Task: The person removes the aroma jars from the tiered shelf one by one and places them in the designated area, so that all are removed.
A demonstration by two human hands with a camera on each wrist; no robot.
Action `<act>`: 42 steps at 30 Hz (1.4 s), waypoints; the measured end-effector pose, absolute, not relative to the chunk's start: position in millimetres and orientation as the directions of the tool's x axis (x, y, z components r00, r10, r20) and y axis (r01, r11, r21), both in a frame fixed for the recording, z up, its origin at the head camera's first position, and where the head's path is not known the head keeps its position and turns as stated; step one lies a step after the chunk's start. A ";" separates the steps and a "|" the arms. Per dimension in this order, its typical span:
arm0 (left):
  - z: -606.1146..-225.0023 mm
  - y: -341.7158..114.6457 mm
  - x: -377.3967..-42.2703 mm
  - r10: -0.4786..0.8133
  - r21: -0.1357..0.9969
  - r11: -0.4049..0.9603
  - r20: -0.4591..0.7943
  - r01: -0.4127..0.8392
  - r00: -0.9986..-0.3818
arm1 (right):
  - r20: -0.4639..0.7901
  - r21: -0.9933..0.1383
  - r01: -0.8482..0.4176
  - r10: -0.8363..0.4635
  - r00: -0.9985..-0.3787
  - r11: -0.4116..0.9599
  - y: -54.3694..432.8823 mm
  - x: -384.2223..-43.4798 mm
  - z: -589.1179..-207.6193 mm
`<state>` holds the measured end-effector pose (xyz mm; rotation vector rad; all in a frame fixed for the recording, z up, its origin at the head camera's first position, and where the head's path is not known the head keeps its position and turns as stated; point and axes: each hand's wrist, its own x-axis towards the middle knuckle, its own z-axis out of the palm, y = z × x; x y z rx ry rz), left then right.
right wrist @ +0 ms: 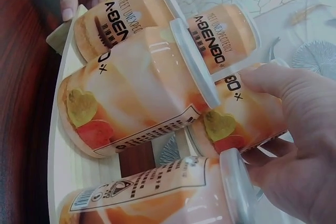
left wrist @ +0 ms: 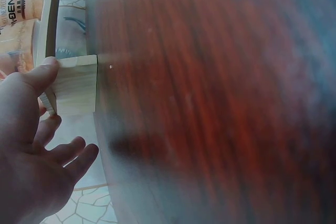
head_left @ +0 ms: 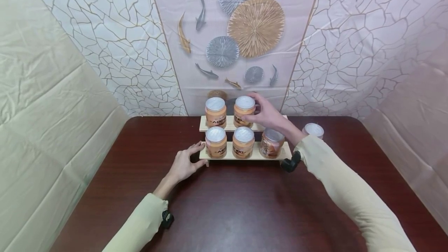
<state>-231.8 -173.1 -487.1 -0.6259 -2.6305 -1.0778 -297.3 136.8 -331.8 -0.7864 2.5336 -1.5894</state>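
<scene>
A two-tier pale wooden rack [head_left: 229, 152] stands at the back of the table, carrying orange jars with silvery lids. My left hand [head_left: 184, 163] pinches the left end of its lower board, thumb on one side and fingertips on the other, as the left wrist view shows. On the upper board [head_left: 259, 127], my right hand [head_left: 267, 115] grips the right-hand jar [head_left: 242, 115] round its side. Left of it on that board sits another jar [head_left: 215, 116]. Three jars line the lower board, the middle jar [right wrist: 131, 93] standing in front of the held one.
One more jar [head_left: 314, 129] stands on the table right of the rack, partly behind my right forearm. The dark wooden table [head_left: 231, 205] stretches in front. A patterned cloth [head_left: 196, 84] hangs behind the rack, and beige cloth [head_left: 45, 119] covers the left side.
</scene>
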 end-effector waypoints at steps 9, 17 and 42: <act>-487.2 -173.1 -232.0 0.299 0.612 0.637 0.364 0.469 -0.882 | 0.239 -0.842 -0.409 -0.436 -0.868 0.351 136.3 -299.8 -336.2; -486.7 -173.2 -231.5 0.296 0.608 0.644 0.361 0.464 -0.884 | 0.267 -0.832 -0.429 -0.423 -0.866 0.353 140.7 -313.1 -351.1; -486.8 -172.2 -230.1 0.290 0.615 0.634 0.373 0.469 -0.881 | 0.274 -0.836 -0.416 -0.384 -0.882 0.357 158.4 -312.6 -341.1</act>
